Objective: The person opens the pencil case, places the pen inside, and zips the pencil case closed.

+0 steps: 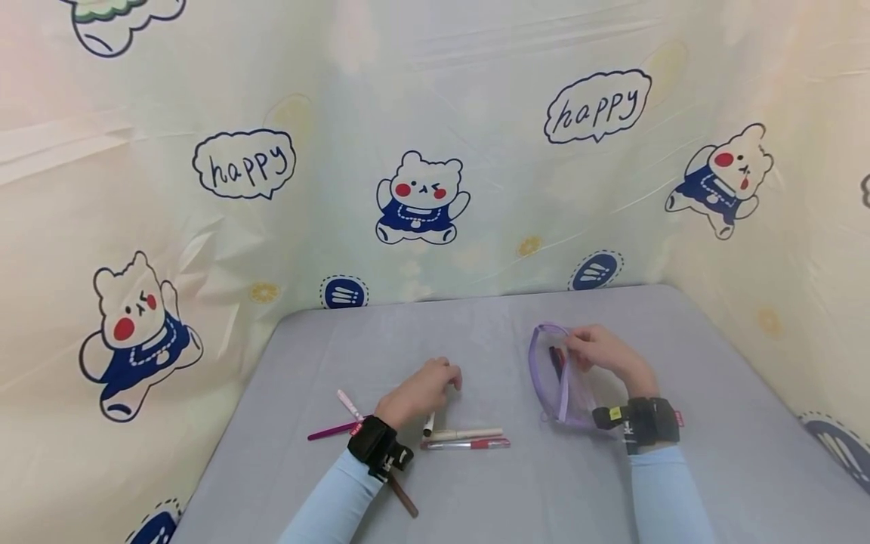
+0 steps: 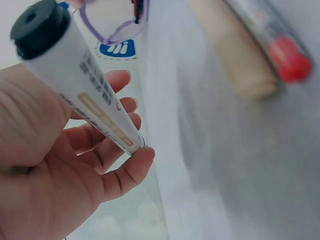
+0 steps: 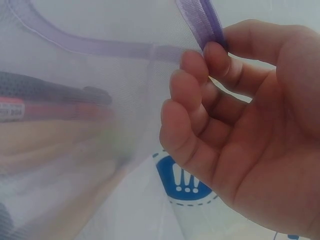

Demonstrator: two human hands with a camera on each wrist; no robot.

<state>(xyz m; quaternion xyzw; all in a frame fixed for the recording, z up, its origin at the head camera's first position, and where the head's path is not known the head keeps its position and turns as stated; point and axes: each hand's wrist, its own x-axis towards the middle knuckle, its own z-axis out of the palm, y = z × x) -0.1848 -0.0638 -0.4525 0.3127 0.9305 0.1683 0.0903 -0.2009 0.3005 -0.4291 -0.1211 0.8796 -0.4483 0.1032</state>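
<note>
My left hand [image 1: 420,391] pinches a white marker [image 2: 90,85] with a dark cap, held at a tilt above the table. In the left wrist view the thumb tip meets the marker's far end. My right hand [image 1: 608,351] pinches the purple trim [image 3: 210,25] at the mouth of a see-through mesh pencil pouch [image 1: 535,370]. The pouch mouth gapes toward the left. Inside it lie a black pen [image 3: 55,89] and a red pen [image 3: 60,111], with blurred tan shapes below them. A beige marker [image 1: 469,434] and a red-capped clear pen [image 1: 476,444] lie beside my left hand.
Left of my left wrist, a purple pen [image 1: 329,431] and a pink patterned pen [image 1: 349,404] lie on the grey table [image 1: 544,491]. A brown pen [image 1: 403,499] is partly hidden by the left forearm. A printed curtain [image 1: 421,98] hangs behind the table and at its sides.
</note>
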